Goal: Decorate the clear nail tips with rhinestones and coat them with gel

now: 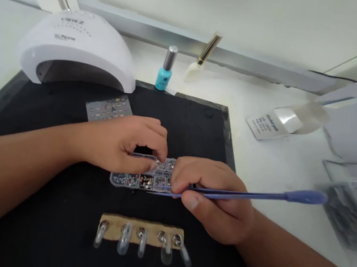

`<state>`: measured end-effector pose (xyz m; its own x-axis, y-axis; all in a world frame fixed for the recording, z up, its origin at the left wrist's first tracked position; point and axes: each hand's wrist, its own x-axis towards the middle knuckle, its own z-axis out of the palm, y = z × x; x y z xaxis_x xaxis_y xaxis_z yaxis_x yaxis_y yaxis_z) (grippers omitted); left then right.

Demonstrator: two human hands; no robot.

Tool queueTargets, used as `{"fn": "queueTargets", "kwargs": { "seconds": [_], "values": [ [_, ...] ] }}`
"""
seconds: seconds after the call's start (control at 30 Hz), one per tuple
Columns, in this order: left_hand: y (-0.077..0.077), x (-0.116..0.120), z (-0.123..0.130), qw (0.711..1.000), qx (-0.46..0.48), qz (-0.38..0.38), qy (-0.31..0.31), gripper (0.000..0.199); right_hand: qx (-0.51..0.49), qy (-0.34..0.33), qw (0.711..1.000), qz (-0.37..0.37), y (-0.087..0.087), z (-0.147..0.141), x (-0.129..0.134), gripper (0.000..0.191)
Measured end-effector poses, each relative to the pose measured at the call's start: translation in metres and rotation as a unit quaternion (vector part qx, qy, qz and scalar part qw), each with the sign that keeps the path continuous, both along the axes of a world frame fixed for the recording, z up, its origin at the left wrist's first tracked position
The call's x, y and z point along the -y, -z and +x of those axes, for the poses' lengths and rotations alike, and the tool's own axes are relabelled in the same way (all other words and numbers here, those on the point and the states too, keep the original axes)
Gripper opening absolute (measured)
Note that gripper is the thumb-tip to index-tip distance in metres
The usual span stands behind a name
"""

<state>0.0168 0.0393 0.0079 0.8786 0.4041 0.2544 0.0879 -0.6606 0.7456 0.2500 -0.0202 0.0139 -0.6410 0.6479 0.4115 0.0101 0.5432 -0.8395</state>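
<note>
The left hand (126,143) is held over a clear gem case (112,179) near the middle of the black mat (61,209), its fingers curled and its thumb laid across the compartments; whether anything is pinched there cannot be told. By the right hand (218,198), purple tweezers (256,197) are gripped between thumb and fingers, their points aimed leftward over the near row, and the case's right end is covered by the knuckles. Tiny gems (146,182) are seen in the compartments, sorted into two rows. Closer in, five clear nail tips (124,240) are mounted along a tan strip (151,228). Past the left hand, a sticker sheet (110,107) is partly hidden by the wrist, with a white lamp (81,41) set behind it. Beyond, a turquoise bottle (163,78) is stood near a pale bottle (195,70), and off right an opened carton (268,124) is laid on the white table (229,87).
</note>
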Motion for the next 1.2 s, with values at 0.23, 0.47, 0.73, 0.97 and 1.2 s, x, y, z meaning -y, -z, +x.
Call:
{"fn": "queueTargets", "kwargs": {
  "seconds": [0.23,0.47,0.73,0.97,1.2],
  "values": [
    [-0.0005,-0.0008,0.002,1.0,-0.009,-0.016,0.004,0.011,0.07,0.013,0.996,0.056,-0.0016,-0.0015,0.0042,0.007],
    [0.0022,0.0,0.0036,1.0,0.006,-0.005,-0.006,0.011,0.112,0.014,0.991,0.073,-0.0025,-0.0015,0.0023,0.008],
    [-0.0024,-0.0017,0.0041,1.0,-0.008,-0.002,0.008,0.011,0.134,0.007,0.989,0.065,-0.0059,-0.0001,0.0035,0.008],
    [-0.0037,-0.003,0.0041,1.0,-0.012,0.003,0.012,0.011,0.136,0.009,0.989,0.063,-0.0051,-0.0002,0.0032,0.009],
    [-0.0043,-0.0032,0.0041,1.0,-0.015,0.005,0.012,0.011,0.138,0.008,0.989,0.057,-0.0056,-0.0004,0.0023,0.009]
  ]
}}
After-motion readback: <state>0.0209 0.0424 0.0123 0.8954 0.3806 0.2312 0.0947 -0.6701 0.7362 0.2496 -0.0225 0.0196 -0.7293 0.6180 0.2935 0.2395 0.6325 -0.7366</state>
